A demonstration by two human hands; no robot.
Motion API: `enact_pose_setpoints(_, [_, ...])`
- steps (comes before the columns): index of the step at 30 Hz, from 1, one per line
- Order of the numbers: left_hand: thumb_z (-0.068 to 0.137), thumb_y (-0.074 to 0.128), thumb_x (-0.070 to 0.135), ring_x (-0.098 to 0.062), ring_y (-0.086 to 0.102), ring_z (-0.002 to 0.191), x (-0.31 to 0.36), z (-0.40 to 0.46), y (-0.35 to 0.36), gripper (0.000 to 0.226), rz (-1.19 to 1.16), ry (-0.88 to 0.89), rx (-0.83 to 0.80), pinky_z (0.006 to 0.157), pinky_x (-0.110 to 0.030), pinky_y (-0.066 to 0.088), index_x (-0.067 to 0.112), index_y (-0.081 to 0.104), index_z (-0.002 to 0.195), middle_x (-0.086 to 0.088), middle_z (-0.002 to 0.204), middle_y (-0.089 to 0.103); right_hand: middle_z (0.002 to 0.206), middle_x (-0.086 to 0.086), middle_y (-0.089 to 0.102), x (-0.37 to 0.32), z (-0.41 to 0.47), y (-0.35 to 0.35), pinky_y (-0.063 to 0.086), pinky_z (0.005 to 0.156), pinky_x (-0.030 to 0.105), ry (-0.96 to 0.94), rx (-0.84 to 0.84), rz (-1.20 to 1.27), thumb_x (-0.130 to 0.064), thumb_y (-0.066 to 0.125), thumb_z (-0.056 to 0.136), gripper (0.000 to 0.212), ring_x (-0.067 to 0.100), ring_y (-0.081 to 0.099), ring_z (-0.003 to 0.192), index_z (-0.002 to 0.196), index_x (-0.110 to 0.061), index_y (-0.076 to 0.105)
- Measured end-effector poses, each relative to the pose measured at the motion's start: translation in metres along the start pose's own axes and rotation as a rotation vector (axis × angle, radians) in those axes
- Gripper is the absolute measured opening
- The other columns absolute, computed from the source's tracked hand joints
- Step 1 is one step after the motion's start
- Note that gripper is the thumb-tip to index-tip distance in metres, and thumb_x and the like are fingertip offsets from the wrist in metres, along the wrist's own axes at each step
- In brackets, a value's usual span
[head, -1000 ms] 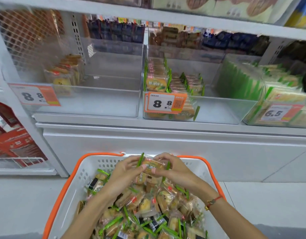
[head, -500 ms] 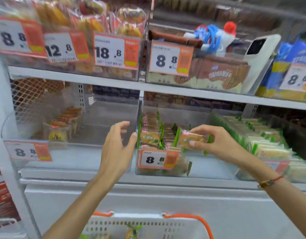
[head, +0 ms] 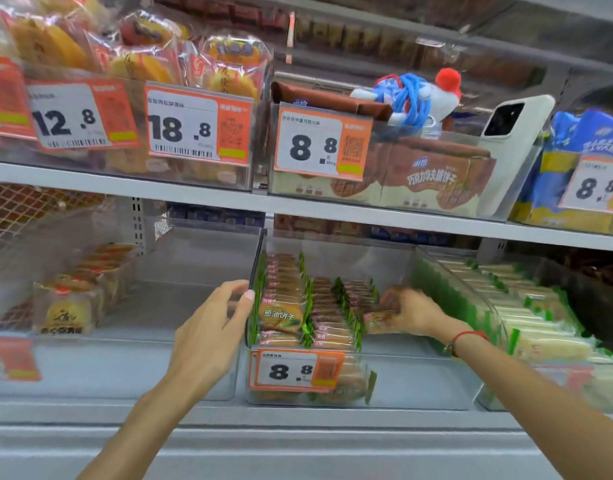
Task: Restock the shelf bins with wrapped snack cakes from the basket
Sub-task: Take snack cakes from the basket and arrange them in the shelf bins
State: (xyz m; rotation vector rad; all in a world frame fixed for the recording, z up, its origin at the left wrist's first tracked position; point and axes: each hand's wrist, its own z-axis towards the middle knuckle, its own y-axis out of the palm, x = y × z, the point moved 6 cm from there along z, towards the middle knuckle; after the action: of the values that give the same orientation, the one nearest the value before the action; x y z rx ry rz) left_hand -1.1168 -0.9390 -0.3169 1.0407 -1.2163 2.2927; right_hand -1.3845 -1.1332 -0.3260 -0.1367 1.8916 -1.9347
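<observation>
The clear middle bin [head: 419, 382] on the lower shelf holds rows of green-edged wrapped snack cakes [head: 284, 306]. Inside that bin, my right hand [head: 412, 311] grips one wrapped cake [head: 379, 320] low against the right end of the rows. My left hand [head: 211, 330] has relaxed fingers, and its fingertips touch the bin's left wall [head: 255, 289]. The basket is out of view.
A clear bin [head: 132, 372] to the left holds a few yellow-labelled cakes [head: 68, 315]. Pale green-edged packs [head: 526, 306] fill the right bin. The shelf above [head: 298, 206] carries bins of pastries, brown wafer boxes, a white phone [head: 512, 133] and price tags.
The view rose off the basket to the shelves. My right hand carried a cake from the basket into the middle bin and lowered it; my left hand moved up to the bin's left wall.
</observation>
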Motion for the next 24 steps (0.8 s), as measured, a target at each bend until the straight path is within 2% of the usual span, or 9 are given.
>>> enact_pose_setpoints(5, [0.099,0.032,0.045,0.001,0.046,0.092,0.002,-0.003,0.0,0.034,0.017,0.019,0.004,0.079,-0.026,0.03,0.038,0.046,0.13,0.026,0.104,0.049,0.098,-0.002,0.064,-0.01,0.022,0.016,0.053,0.08,0.033,-0.032,0.006,0.048,-0.033,0.083,0.068,0.031,0.021,0.062,0.093,0.087,-0.027,0.059])
enact_pose_setpoints(9, [0.099,0.031,0.046,0.001,0.045,0.089,0.001,-0.004,0.001,0.033,0.024,0.017,0.024,0.078,-0.027,0.029,0.039,0.046,0.128,0.027,0.102,0.049,0.099,-0.003,0.06,-0.019,0.022,0.012,0.042,0.071,0.027,-0.082,0.08,-0.203,-0.039,0.076,0.075,0.025,0.017,0.053,0.083,0.081,-0.029,0.054])
enact_pose_setpoints(14, [0.099,0.031,0.046,0.003,0.044,0.087,0.001,-0.003,0.003,0.033,0.027,0.011,0.03,0.077,-0.026,0.027,0.04,0.046,0.128,0.028,0.1,0.048,0.098,-0.002,0.063,-0.022,0.024,0.013,0.043,0.07,0.026,-0.122,0.071,-0.235,-0.038,0.075,0.078,0.023,0.019,0.056,0.084,0.093,-0.027,0.061])
enact_pose_setpoints(18, [0.099,0.03,0.046,0.0,0.045,0.088,-0.001,-0.003,0.002,0.033,0.027,0.0,0.027,0.076,-0.026,0.027,0.041,0.046,0.128,0.025,0.098,0.05,0.094,-0.004,0.063,-0.023,0.024,0.014,0.039,0.067,0.023,-0.133,0.058,-0.198,-0.034,0.076,0.078,0.021,0.018,0.059,0.083,0.091,-0.029,0.06])
enact_pose_setpoints(24, [0.099,0.03,0.047,0.002,0.045,0.085,-0.001,-0.003,0.002,0.033,0.041,0.012,0.025,0.076,-0.026,0.028,0.041,0.045,0.128,0.027,0.099,0.049,0.099,-0.004,0.064,-0.024,0.02,0.009,0.04,0.064,0.023,-0.155,0.057,-0.213,-0.035,0.076,0.076,0.03,0.017,0.059,0.085,0.102,-0.026,0.064])
